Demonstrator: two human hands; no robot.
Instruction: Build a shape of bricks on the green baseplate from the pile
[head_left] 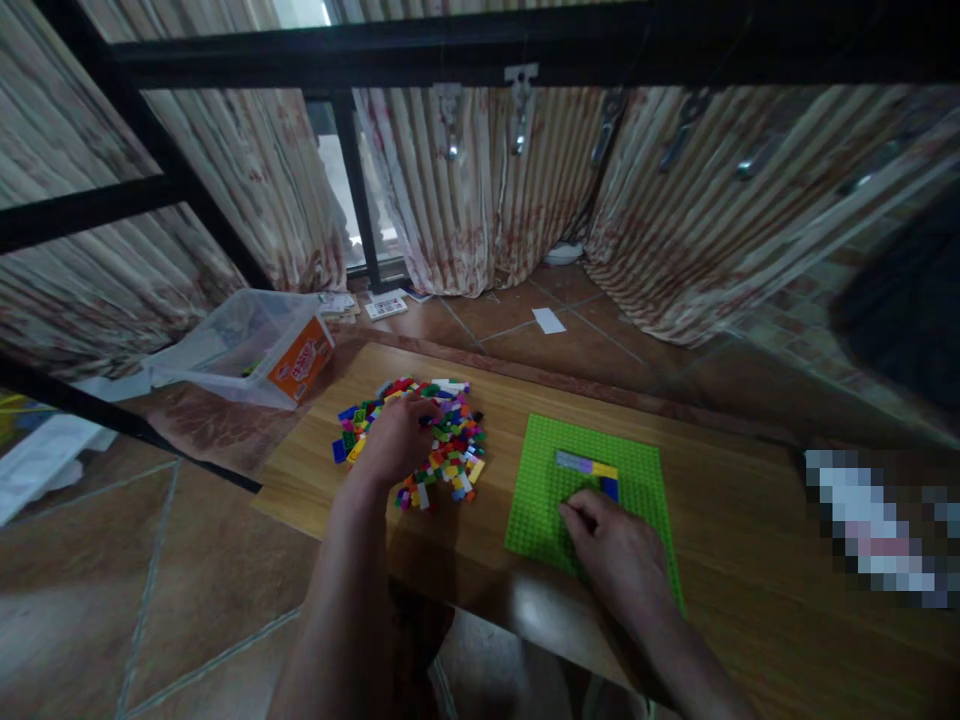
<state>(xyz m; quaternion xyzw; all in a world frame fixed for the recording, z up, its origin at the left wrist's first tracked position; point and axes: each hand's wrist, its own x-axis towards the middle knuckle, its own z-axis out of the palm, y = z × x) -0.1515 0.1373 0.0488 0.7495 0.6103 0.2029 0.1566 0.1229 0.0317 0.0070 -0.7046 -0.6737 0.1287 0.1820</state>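
Wooden counter (750,560) on brown tiled floor (150,600). Striped, stained curtains (465,190) cover the far wall; daylight enters through a gap at the window (337,160). Black metal frame (480,45) crosses overhead. Dim light overall.

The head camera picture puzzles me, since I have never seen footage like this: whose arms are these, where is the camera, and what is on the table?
There is no machine here. The camera sits on a person's head and looks forward and down, so the two bare arms coming in from the bottom edge are that person's own. They work at a wooden table on a tiled floor, with curtains behind it. The left hand rests on a pile of small coloured bricks, fingers curled into it; whether it grips one is hidden. The right hand lies on a green baseplate, fingertips beside a few bricks already fixed there, grey, yellow and blue. A clear plastic tub stands on the floor to the left.
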